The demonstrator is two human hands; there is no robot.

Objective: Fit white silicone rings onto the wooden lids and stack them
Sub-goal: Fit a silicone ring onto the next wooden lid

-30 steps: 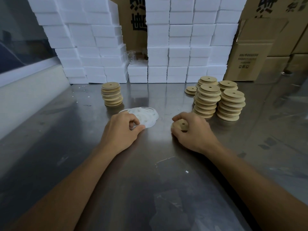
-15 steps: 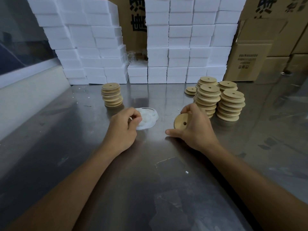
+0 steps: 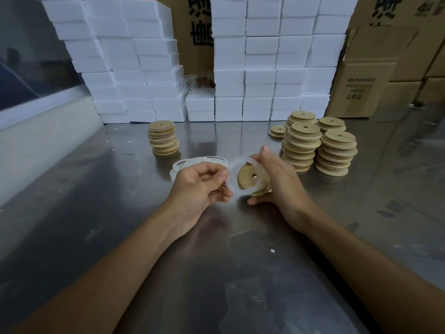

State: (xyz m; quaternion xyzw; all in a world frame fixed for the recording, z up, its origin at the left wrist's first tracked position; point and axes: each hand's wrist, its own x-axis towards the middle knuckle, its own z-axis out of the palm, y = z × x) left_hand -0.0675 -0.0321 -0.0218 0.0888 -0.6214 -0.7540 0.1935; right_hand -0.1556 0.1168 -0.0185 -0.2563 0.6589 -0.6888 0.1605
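Note:
My left hand (image 3: 202, 184) pinches a white silicone ring (image 3: 243, 162) by its left edge and holds it upright above the steel table (image 3: 120, 213). My right hand (image 3: 281, 186) grips a round wooden lid (image 3: 248, 179) with a centre hole, tilted on edge just behind the ring and seen through it. A loose pile of white rings (image 3: 199, 161) lies on the table behind my left hand. One stack of wooden lids (image 3: 163, 138) stands at the left. Several taller lid stacks (image 3: 320, 143) stand at the right.
White foam boxes (image 3: 265, 59) are piled along the back of the table. Brown cartons (image 3: 366, 75) stand behind them and at the back right. A pale wall ledge (image 3: 36, 136) runs along the table's left side.
My left hand lifted a ring from the pile and carried it right. My right hand raised the lid off the table and tilted it to meet the ring.

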